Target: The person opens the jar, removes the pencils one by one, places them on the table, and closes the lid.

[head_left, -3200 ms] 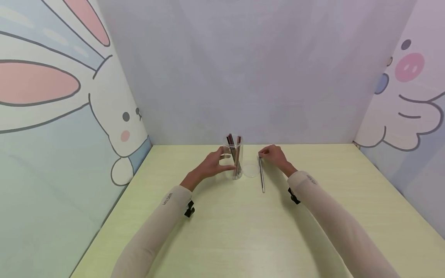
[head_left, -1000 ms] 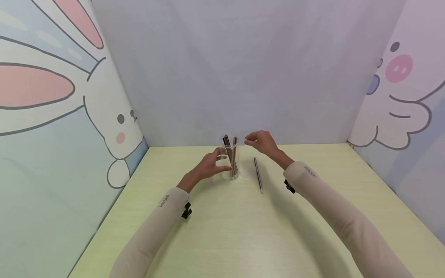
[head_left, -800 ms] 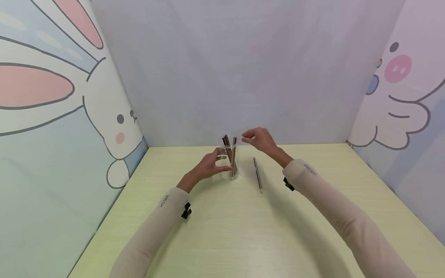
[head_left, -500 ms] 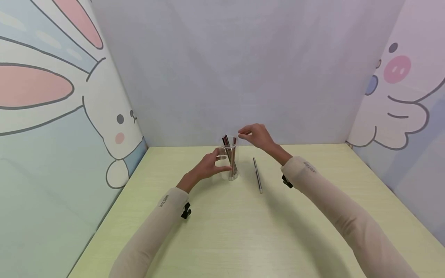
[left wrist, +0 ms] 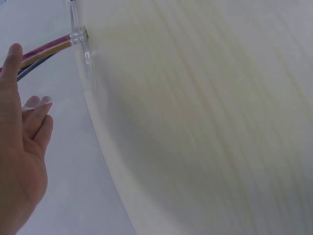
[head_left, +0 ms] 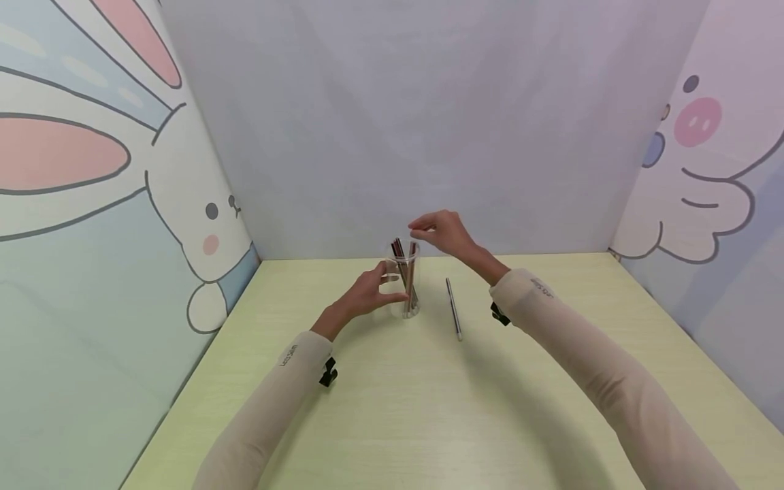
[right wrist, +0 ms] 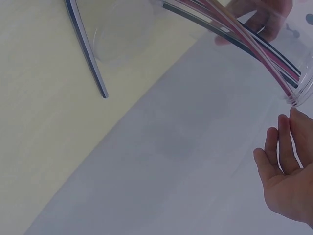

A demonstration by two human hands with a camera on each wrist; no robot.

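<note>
Near the back of the table stands a clear cylindrical jar [head_left: 414, 312] holding several pencils [head_left: 409, 275] in dark, red and brown tones. My left hand [head_left: 365, 292] grips the jar from its left side, thumb in front and fingers behind. Above the jar's mouth is my right hand [head_left: 446, 233], its fingers extended, with nothing visible in them. In the right wrist view its fingertips [right wrist: 293, 112] come close to the jar's rim and pencil ends; contact cannot be told. One silver-grey pencil [head_left: 454, 309] lies on the table right of the jar.
A round clear disc, perhaps a lid [right wrist: 95, 44], lies flat between the jar and the loose pencil. The pale table [head_left: 392, 408] ends at a grey back wall [head_left: 343, 136]. Side panels carry a cartoon rabbit [head_left: 190, 184] and a pig [head_left: 698, 122].
My right hand has left the far end of the loose pencil, risen, and moved left over the jar. The pencil stays on the table. My left hand keeps its hold.
</note>
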